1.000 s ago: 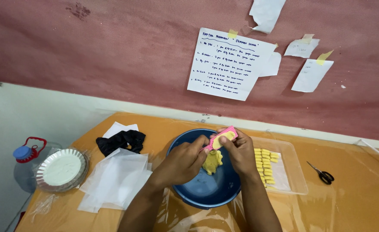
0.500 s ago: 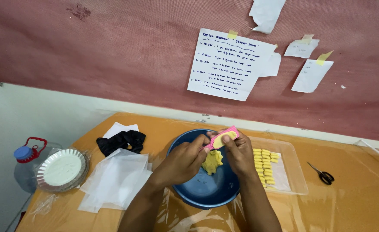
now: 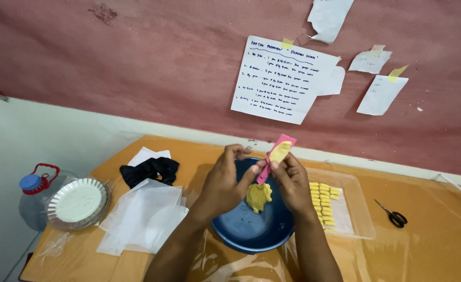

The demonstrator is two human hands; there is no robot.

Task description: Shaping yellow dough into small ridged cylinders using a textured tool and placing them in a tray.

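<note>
Nearby, scissors (image 3: 396, 215) and black cloth (image 3: 150, 170) flank hands (image 3: 262, 180).

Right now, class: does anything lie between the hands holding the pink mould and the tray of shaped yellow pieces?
Nothing visible: right hand and left hand hold the pink mould above the blue bowl; the tray lies directly beside it.

Red wall (image 3: 136, 62) beyond the hands, 4 paper notes (image 3: 281, 78) taped on; orange table (image 3: 439, 250) beneath; grey floor (image 3: 0, 256) far left.
</note>
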